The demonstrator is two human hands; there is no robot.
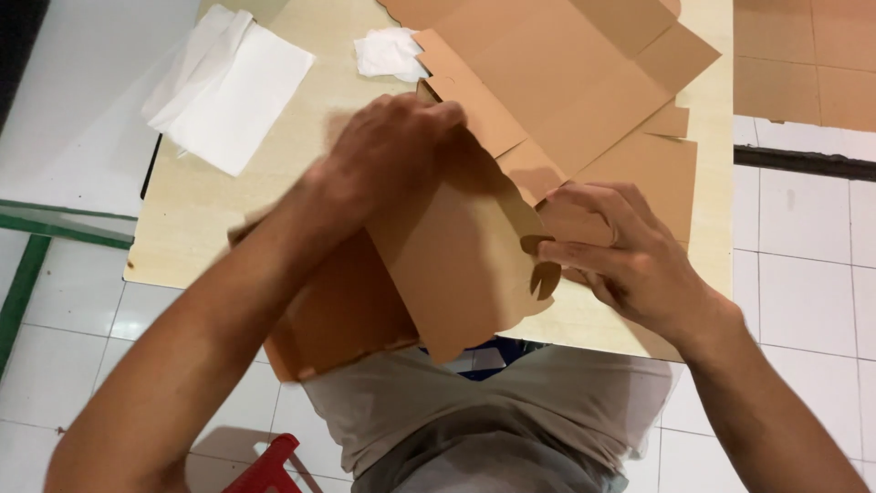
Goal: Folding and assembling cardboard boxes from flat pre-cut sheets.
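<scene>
Now, brown die-cut cardboard box (456, 265) half folded, scalloped edge near me, my left hand (392, 151) pressing its far panel, my right hand (620, 260) pinching its right slotted flap, pale worktop (196, 210) beneath.

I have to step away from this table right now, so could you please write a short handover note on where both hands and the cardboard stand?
Left hand: pressing down on top of the brown cardboard box blank, fingers curled over its upper fold.
Right hand: pinching the blank's right side flap near the slotted tab.
The blank lies at the near edge of the pale table, partly folded and overhanging the lap.
More flat cardboard blanks lie behind it; white paper sheets sit at the far left, a crumpled white tissue beside the blanks.
Done: some panels raised. Left: the side tab is not yet locked.
</scene>
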